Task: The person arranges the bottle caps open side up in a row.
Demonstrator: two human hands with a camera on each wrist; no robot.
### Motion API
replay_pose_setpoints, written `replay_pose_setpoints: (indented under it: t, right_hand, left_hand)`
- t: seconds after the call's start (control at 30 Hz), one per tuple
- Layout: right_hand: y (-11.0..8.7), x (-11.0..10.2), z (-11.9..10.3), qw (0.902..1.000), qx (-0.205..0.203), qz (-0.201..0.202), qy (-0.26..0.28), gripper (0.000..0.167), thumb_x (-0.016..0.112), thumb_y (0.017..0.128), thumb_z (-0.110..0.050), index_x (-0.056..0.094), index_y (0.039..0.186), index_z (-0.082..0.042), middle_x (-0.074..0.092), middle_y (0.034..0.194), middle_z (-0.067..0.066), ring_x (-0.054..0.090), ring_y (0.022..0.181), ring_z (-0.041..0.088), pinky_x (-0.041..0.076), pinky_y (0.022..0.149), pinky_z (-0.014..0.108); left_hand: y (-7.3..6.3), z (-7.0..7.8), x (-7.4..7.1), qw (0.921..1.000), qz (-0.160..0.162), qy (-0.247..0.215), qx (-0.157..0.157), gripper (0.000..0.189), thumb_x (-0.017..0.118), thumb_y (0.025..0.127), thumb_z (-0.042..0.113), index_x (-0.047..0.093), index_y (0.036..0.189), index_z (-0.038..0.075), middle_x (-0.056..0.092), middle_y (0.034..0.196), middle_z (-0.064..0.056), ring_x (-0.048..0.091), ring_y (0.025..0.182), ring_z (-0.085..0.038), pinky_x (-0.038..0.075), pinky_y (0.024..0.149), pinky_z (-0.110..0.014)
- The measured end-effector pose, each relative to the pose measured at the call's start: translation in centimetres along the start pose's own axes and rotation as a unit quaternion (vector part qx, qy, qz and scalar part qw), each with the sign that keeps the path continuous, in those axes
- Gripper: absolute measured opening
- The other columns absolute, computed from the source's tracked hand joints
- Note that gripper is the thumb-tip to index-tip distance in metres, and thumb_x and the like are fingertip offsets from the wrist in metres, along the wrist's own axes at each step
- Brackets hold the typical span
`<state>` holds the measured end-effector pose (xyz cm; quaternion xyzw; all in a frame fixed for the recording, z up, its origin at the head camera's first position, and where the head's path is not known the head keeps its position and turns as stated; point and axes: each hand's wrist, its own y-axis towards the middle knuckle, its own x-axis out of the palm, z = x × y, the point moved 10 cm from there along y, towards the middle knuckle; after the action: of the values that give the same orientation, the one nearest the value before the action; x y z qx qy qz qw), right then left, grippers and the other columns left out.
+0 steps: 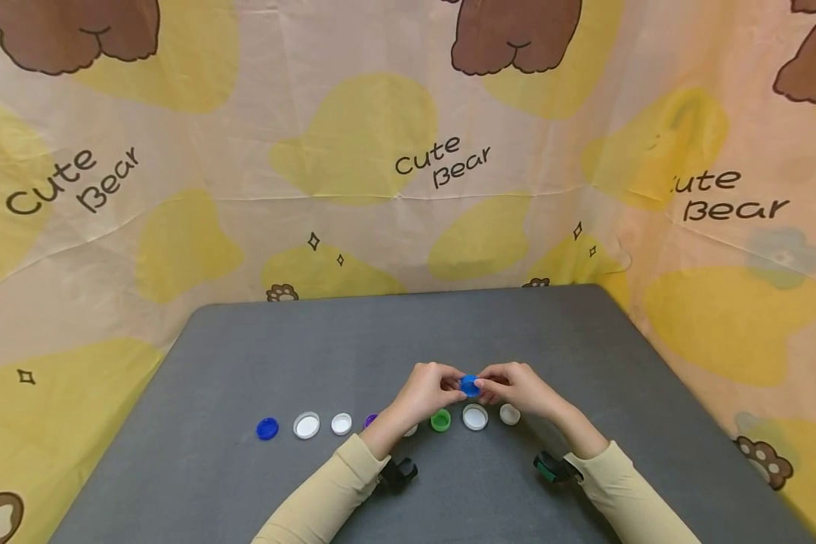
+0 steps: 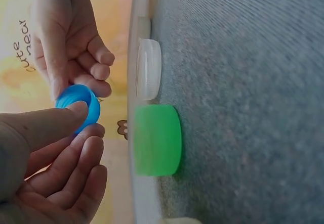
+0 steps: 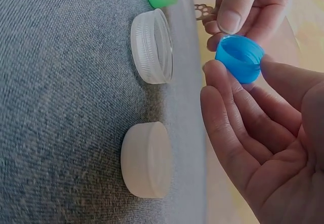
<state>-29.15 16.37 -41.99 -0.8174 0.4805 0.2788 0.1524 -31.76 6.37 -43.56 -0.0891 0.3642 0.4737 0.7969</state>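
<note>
A blue bottle cap (image 1: 470, 386) is up off the table between both hands, its hollow side showing in the right wrist view. My left hand (image 1: 427, 389) pinches it, thumb at the rim and fingers behind. From the other side my right hand (image 1: 522, 389) holds the same cap between thumb and fingers. Just below the hands stand a green cap (image 2: 158, 140), a clear ridged cap (image 3: 153, 47) and a milky white cap (image 3: 147, 160) on the table.
The row on the grey table (image 1: 517, 325) runs left with a blue cap (image 1: 267, 428), a large white cap (image 1: 307, 425), a smaller white cap (image 1: 341, 423) and a purple cap (image 1: 370, 420). My left forearm partly covers the purple one and another white cap (image 1: 411, 431). Patterned cloth (image 1: 353, 151) surrounds the table.
</note>
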Motion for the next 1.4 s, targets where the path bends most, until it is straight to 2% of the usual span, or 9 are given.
replay_pose_setpoints:
  t: [0.23,0.5,0.7,0.87,1.23,1.4]
  right_hand:
    - [-0.1,0.1,0.0,0.9995,0.021,-0.003,0.023,0.027,0.050,0.099,-0.013,0.066,0.102,0.008,0.069,0.086,0.024,0.068,0.081,0.041,0.055,0.070,0.046]
    - [0.3,0.3,1.5,0.9984,0.037,-0.005,0.044,0.030,0.048,0.100,-0.015,0.066,0.103,0.009,0.069,0.086,0.025,0.067,0.081,0.042,0.055,0.070,0.046]
    - [0.7,0.3,4.3,0.9980,0.027,0.012,0.056,0.033,0.050,0.099,-0.023,0.064,0.110,0.005,0.071,0.086,0.017,0.070,0.078,0.032,0.057,0.067,0.038]
    - [0.4,-0.2,4.3,0.9967,0.017,0.026,0.075,0.032,0.055,0.097,-0.023,0.062,0.115,0.002,0.072,0.089,0.016,0.071,0.078,0.029,0.057,0.067,0.036]
    - [-1.3,-1.3,4.3,0.9974,0.013,0.031,0.063,0.036,0.061,0.093,-0.022,0.060,0.121,0.000,0.072,0.094,0.016,0.070,0.083,0.030,0.056,0.072,0.032]
    - [-2.2,-2.2,4.5,0.9985,0.010,0.046,0.027,0.038,0.068,0.088,-0.024,0.063,0.119,-0.002,0.073,0.095,0.010,0.070,0.084,0.020,0.054,0.070,0.026]
  left_hand:
    - [0.0,0.2,0.1,0.9998,0.002,0.010,0.019,0.029,0.076,0.081,0.014,0.071,0.110,0.011,0.070,0.081,0.001,0.061,0.070,-0.002,0.048,0.063,-0.016]
    - [-0.1,0.2,0.3,0.9998,-0.003,0.013,0.016,0.031,0.077,0.080,0.015,0.070,0.110,0.013,0.068,0.079,0.003,0.058,0.068,0.001,0.047,0.062,-0.015]
    - [0.0,0.4,0.5,0.9996,-0.004,0.010,0.026,0.029,0.077,0.079,0.017,0.071,0.107,0.013,0.067,0.077,0.004,0.057,0.066,0.001,0.046,0.060,-0.015]
    - [0.3,0.4,0.7,0.9997,-0.007,0.009,0.023,0.024,0.077,0.080,0.023,0.072,0.101,0.013,0.068,0.079,0.005,0.058,0.068,0.002,0.047,0.061,-0.015]
    - [1.1,1.4,1.6,0.9994,-0.005,-0.034,0.010,0.022,0.075,0.082,0.026,0.072,0.096,0.010,0.071,0.081,0.003,0.062,0.070,0.002,0.049,0.064,-0.015]
    - [1.7,2.0,2.4,0.9994,-0.017,-0.023,0.017,0.022,0.074,0.083,0.024,0.072,0.098,0.009,0.071,0.081,0.004,0.060,0.069,0.004,0.048,0.063,-0.013]
